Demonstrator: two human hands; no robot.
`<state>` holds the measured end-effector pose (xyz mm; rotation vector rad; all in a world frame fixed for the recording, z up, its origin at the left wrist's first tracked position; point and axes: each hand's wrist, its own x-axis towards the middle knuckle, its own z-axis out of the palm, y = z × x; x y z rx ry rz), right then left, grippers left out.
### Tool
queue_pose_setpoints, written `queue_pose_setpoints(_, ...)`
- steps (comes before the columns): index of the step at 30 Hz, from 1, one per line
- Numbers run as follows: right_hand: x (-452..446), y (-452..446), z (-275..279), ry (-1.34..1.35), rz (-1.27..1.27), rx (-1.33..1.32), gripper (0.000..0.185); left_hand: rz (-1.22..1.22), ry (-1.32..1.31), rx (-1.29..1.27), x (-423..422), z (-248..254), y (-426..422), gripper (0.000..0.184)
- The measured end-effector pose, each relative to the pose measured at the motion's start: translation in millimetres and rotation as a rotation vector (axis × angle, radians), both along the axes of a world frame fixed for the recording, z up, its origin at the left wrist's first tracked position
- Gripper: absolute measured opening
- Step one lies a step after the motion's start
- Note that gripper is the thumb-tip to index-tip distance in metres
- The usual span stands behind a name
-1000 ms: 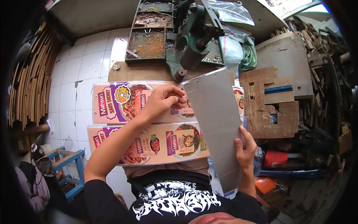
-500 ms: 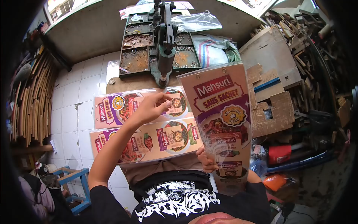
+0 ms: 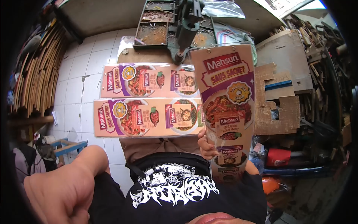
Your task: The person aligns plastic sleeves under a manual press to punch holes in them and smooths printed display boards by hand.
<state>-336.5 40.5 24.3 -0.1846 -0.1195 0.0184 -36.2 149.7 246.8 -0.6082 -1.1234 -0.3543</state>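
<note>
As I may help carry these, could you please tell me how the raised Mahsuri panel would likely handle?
The raised Mahsuri panel is probably fairly stiff, as it looks flat with the right hand at one long edge. Held one-handed, it is likely light for its size; its glossy face may be slippery.

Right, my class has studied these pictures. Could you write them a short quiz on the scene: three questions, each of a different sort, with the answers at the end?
1. Multiple choice: what does the right hand hold?
A) a plastic bag
B) a printed Mahsuri sign
C) a wooden board
2. True or false: the left hand is touching the metal press.
3. Fill the gap: under "Mahsuri" at its top, the held sign reads "Saus ____".

Key: 1 B; 2 false; 3 Sachet
</note>
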Motion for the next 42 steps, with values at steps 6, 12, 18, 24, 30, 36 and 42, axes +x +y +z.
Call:
queue_pose_setpoints(6,-2,2,-11,-0.029,0.021,0.021,0.072,0.011,-0.159,0.136,3,3,23,0.020)
queue_pose_setpoints(12,-2,0,-5,0.011,-0.001,-0.020,0.075,0.225,-0.119,-0.137,-4,-3,2,0.034)
queue_pose_setpoints(18,-2,-1,1,0.055,0.003,-0.029,0.077,0.210,-0.115,-0.020,-13,1,2,0.032)
queue_pose_setpoints(24,-2,-5,9,0.118,-0.062,-0.086,0.078,0.291,-0.298,-0.066,7,-1,13,0.027)
queue_pose_setpoints(30,-3,-40,10,0.220,-0.012,-0.106,0.061,0.300,0.074,-0.073,11,-28,37,0.042)
queue_pose_setpoints(36,22,-11,10,0.402,0.064,-0.149,0.061,1.176,-0.437,1.164,38,-97,-13,0.079)
queue_pose_setpoints(42,45,60,-27,0.507,0.173,-0.253,0.075,0.464,-0.894,1.494,74,-139,13,0.037)
